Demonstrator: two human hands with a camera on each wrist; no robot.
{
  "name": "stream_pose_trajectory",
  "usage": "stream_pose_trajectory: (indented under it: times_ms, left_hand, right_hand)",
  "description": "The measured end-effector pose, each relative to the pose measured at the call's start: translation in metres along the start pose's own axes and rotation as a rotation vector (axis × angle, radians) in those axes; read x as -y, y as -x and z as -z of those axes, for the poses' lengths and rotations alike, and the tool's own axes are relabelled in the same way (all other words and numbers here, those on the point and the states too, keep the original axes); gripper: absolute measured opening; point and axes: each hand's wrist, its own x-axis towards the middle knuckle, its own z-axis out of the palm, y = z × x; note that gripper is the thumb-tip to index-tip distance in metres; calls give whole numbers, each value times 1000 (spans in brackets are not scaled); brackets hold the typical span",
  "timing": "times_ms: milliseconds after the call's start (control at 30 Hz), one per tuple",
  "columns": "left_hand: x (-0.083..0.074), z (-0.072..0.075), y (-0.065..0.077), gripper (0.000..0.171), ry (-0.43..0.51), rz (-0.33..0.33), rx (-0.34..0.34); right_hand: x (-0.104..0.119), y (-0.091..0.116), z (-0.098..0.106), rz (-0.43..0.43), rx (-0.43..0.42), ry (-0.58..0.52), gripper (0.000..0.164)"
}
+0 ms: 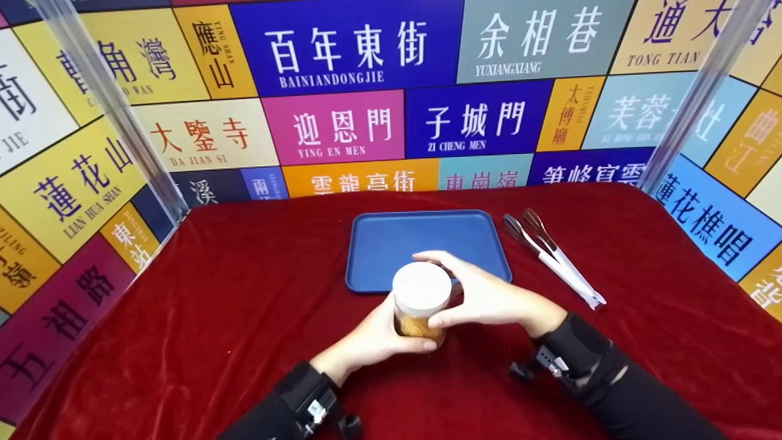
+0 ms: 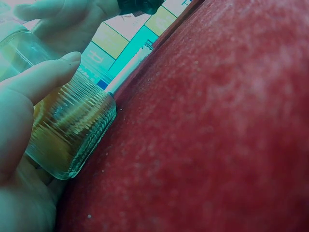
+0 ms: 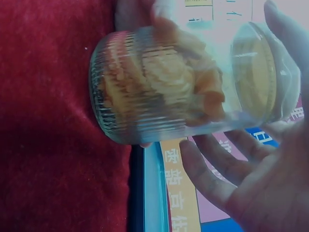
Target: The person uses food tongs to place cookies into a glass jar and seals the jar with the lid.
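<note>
A ribbed glass jar (image 3: pixel 159 92) with a pale round lid (image 1: pixel 423 287) stands roughly upright near the middle of the red cloth. Inside it are orange-brown and cream-coloured pieces that look like biscuits. My left hand (image 1: pixel 372 336) grips the lower body of the jar, its thumb across the near side. Around the upper part and lid arches my right hand (image 1: pixel 489 296), with loosely bent fingers and its thumb in front of the glass. In the right wrist view, gaps show between the right fingers (image 3: pixel 207 169) and the jar. Whether the base touches the cloth is unclear.
Just behind the jar lies a blue tray (image 1: pixel 427 238). To its right rest tongs (image 1: pixel 559 260) with white handles and dark brown tips. Red cloth (image 1: pixel 244 293) covers the table. Panels with printed characters (image 1: pixel 342 125) and clear posts (image 1: pixel 116 104) stand around the back and sides.
</note>
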Motion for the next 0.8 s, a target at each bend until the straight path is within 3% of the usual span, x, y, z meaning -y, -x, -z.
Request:
stream_pose_trajectory:
  times_ms: [167,367,800]
  left_hand:
    - [-2,-1,0,94,-5,19,-3]
    - [-4,-1,0,96,-12,16,-2]
    - [-3,0,1,98,-27,9,-7]
  right_hand:
    - [-5,2,6,38,62,-97,84]
    - [-9,0,7,69,68,-101,74]
    - [1,-1,0,-13,-3,-58,75]
